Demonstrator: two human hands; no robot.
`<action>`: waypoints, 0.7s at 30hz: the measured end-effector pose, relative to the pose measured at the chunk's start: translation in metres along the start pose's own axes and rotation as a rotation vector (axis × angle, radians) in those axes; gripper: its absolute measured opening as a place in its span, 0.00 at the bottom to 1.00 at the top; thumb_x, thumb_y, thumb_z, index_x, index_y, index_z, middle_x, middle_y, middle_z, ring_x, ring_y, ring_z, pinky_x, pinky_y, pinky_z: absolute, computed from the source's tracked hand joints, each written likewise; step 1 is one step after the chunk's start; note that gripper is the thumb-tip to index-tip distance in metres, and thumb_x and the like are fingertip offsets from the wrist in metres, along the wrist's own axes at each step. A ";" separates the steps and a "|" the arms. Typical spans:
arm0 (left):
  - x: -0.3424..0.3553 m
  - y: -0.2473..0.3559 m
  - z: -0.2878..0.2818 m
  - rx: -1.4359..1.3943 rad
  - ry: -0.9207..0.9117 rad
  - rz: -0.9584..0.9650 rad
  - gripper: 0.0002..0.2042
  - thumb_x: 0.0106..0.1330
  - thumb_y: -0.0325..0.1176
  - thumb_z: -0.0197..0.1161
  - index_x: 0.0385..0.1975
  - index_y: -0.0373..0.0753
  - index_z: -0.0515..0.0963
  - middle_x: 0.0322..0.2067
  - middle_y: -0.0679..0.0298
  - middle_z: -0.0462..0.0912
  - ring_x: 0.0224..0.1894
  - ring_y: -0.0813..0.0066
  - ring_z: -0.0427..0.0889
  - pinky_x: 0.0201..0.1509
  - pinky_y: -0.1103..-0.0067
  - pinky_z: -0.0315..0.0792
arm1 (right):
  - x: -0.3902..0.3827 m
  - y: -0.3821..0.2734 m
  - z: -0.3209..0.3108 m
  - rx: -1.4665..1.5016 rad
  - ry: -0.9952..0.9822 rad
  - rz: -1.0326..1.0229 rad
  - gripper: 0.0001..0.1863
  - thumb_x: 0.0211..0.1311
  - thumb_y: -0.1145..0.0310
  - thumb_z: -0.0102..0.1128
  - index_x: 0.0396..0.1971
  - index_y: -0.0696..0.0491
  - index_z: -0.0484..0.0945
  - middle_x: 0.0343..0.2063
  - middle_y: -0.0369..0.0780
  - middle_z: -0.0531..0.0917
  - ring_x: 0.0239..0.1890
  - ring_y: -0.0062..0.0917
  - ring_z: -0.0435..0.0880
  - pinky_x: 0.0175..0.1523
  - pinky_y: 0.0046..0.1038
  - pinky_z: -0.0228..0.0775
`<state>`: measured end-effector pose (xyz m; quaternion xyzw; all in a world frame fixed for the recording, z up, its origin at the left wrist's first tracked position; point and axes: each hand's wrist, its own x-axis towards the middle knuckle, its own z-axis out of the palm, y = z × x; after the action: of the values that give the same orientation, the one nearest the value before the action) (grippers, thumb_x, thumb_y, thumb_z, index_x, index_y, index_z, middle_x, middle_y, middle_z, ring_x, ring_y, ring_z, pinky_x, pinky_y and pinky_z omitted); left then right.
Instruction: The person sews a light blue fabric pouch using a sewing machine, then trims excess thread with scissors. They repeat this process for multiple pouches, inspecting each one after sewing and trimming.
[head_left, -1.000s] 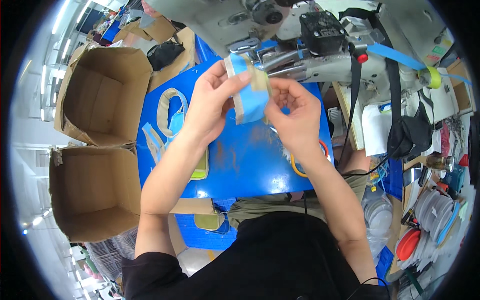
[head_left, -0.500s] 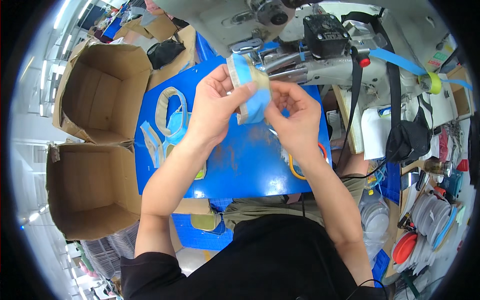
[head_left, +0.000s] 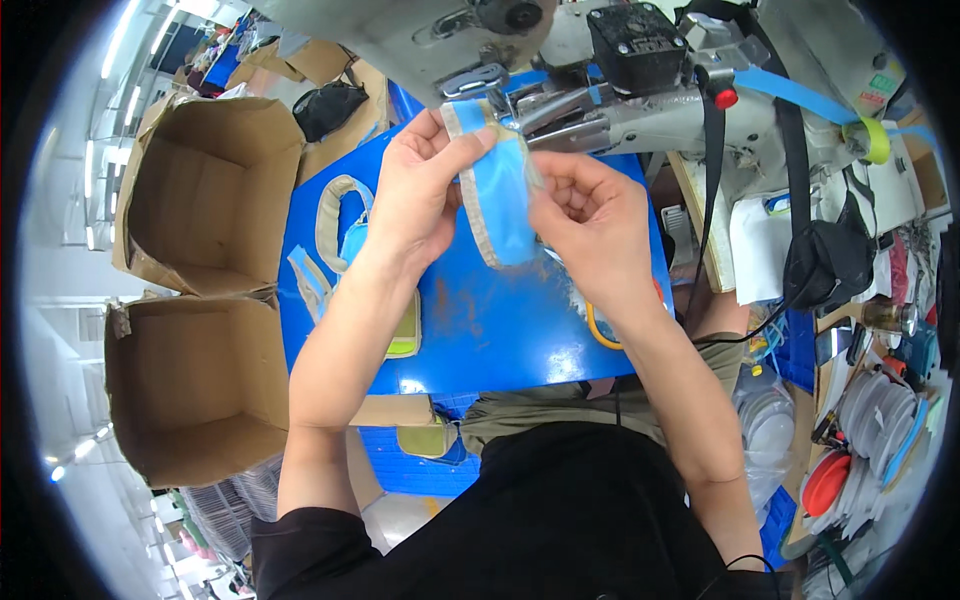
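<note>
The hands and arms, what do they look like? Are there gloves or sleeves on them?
No gloves: the left hand and the right hand are bare, with no rings or watch to be seen. Both forearms are bare too. The black sleeves stop short, near the elbows, and belong to a black top. A thin black cable runs across the right sleeve.

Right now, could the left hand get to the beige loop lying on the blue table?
Probably yes. The left hand is beside the beige loop with nothing between them, but it is pinching the blue fabric piece, so it would have to let go first.
</note>
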<state>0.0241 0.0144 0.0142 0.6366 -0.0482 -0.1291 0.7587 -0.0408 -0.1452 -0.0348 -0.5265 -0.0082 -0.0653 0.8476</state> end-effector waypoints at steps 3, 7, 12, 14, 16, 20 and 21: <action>-0.011 0.004 0.006 -0.027 0.000 -0.039 0.15 0.68 0.29 0.66 0.53 0.37 0.76 0.42 0.63 0.86 0.44 0.76 0.86 0.53 0.77 0.80 | 0.000 0.003 -0.002 -0.024 -0.005 -0.004 0.14 0.61 0.78 0.68 0.46 0.62 0.84 0.27 0.32 0.85 0.27 0.09 0.81 0.32 0.15 0.73; -0.011 0.002 0.003 -0.105 -0.011 -0.119 0.16 0.67 0.27 0.67 0.53 0.37 0.76 0.44 0.62 0.87 0.42 0.76 0.88 0.49 0.77 0.83 | 0.001 0.009 -0.004 -0.039 -0.019 -0.019 0.14 0.59 0.78 0.68 0.46 0.61 0.84 0.27 0.32 0.84 0.26 0.09 0.81 0.30 0.15 0.72; -0.010 0.003 0.004 -0.169 -0.007 -0.159 0.16 0.66 0.26 0.67 0.53 0.37 0.76 0.43 0.62 0.87 0.44 0.75 0.88 0.51 0.76 0.83 | 0.002 0.010 -0.007 -0.013 -0.041 -0.010 0.14 0.60 0.79 0.67 0.46 0.61 0.85 0.27 0.32 0.84 0.26 0.09 0.81 0.30 0.15 0.72; -0.012 0.002 0.002 -0.153 -0.003 -0.165 0.16 0.67 0.27 0.66 0.54 0.36 0.76 0.46 0.60 0.85 0.46 0.72 0.87 0.56 0.73 0.81 | 0.001 0.009 -0.007 0.005 -0.042 0.002 0.14 0.61 0.79 0.67 0.46 0.62 0.84 0.28 0.32 0.85 0.27 0.09 0.81 0.31 0.15 0.72; -0.012 0.002 0.001 -0.157 0.002 -0.159 0.16 0.67 0.27 0.67 0.54 0.36 0.76 0.46 0.60 0.85 0.47 0.72 0.86 0.57 0.73 0.80 | 0.000 0.006 -0.005 0.029 -0.048 0.008 0.13 0.62 0.79 0.66 0.47 0.62 0.84 0.29 0.33 0.85 0.28 0.09 0.81 0.33 0.15 0.73; -0.009 0.003 0.006 -0.184 0.023 -0.134 0.16 0.65 0.24 0.67 0.52 0.36 0.76 0.43 0.61 0.87 0.41 0.74 0.88 0.47 0.76 0.84 | -0.004 -0.004 -0.005 0.062 -0.054 0.088 0.13 0.65 0.78 0.66 0.48 0.63 0.84 0.32 0.35 0.87 0.31 0.11 0.83 0.36 0.16 0.74; -0.009 0.002 0.004 -0.187 0.013 -0.123 0.16 0.65 0.24 0.67 0.52 0.36 0.76 0.43 0.60 0.87 0.41 0.74 0.88 0.48 0.76 0.84 | -0.005 -0.004 -0.004 0.078 -0.054 0.087 0.13 0.66 0.78 0.66 0.49 0.63 0.84 0.32 0.35 0.87 0.31 0.11 0.83 0.36 0.16 0.74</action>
<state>0.0151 0.0127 0.0179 0.5656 0.0081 -0.1755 0.8057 -0.0467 -0.1502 -0.0335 -0.4943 -0.0105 -0.0137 0.8691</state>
